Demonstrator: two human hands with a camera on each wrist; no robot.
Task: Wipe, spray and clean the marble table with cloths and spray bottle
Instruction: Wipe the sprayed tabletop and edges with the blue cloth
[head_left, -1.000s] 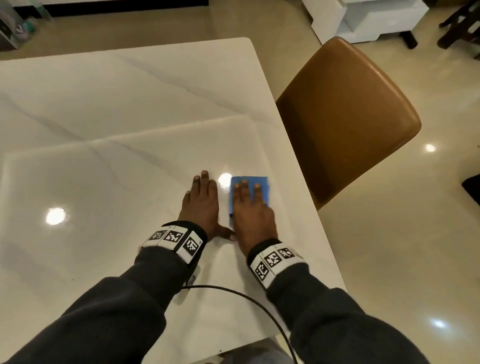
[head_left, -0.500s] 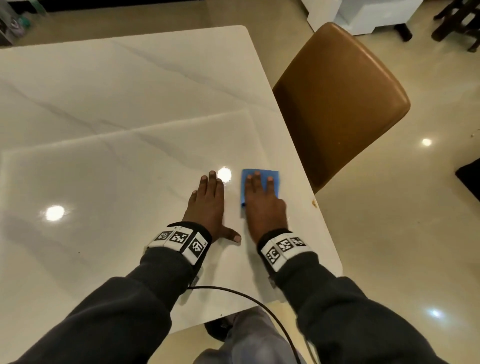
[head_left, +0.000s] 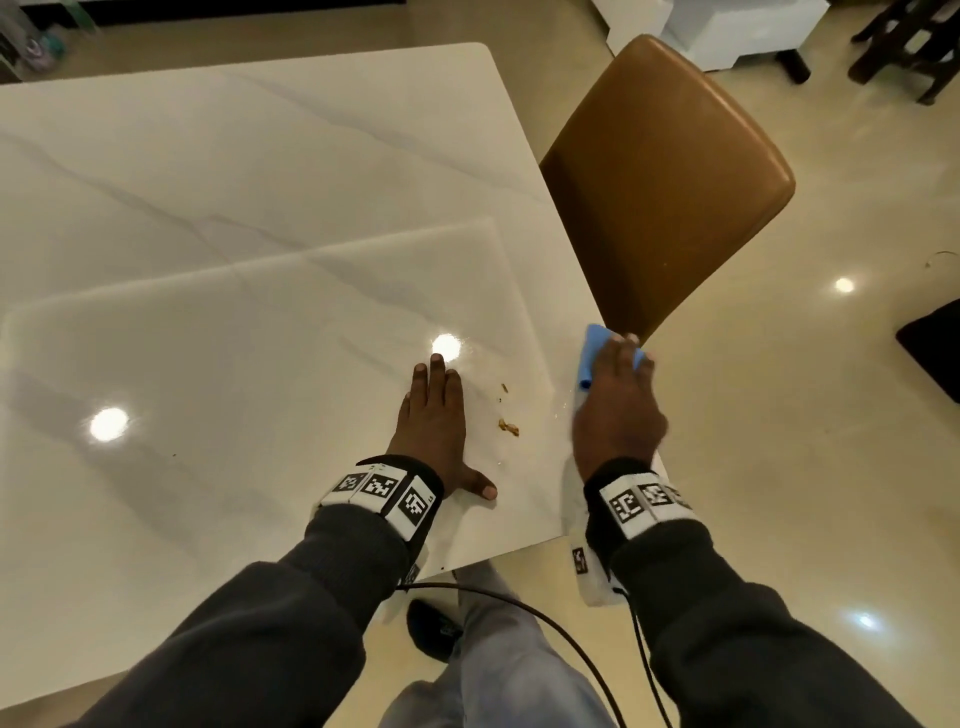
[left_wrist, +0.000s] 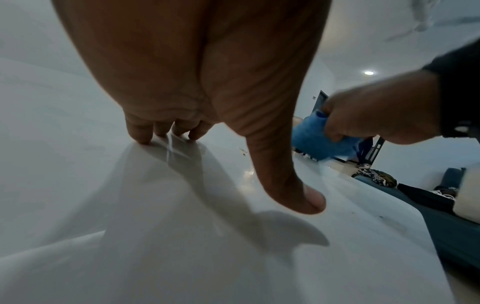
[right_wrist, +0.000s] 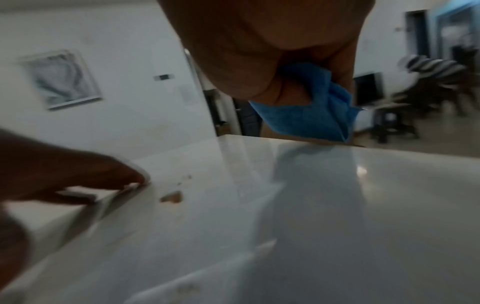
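Cloth (head_left: 597, 349) now bunched in right-hand fingers (head_left: 631, 345) at table edge, brown crumbs (head_left: 509, 427) uncovered.

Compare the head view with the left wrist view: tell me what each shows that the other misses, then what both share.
Only the head view shows the brown chair beside the table, the tagged wristbands and the floor. Only the left wrist view shows the underside of the left hand, with its fingertips touching the marble, and a ceiling light. Both show the right hand gripping the blue cloth at the marble table edge, and crumbs between the hands.
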